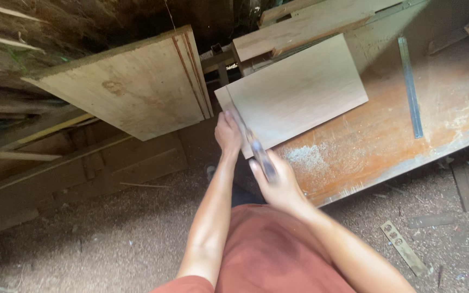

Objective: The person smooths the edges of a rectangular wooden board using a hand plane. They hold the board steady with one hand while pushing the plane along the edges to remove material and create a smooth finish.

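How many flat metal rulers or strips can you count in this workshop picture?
2: a long metal ruler lying on the orange workbench, and a short perforated strip on the sawdust floor. Others may be hidden.

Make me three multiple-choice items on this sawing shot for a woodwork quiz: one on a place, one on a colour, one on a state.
1. Where does the metal ruler lie?
A. On the bench, right of the board
B. On the floor
C. On top of the board

2. What colour is the bench top?
A. Blue
B. Orange-brown
C. White

3. What is the right hand doing?
A. Resting open on the bench
B. Gripping the saw handle
C. Holding the ruler

Answers:
1 A, the ruler rests on the bench apart from the pale board.
2 B, the top shows orange-brown under sawdust.
3 B, its fingers wrap the handle, while the left hand steadies the board's edge.
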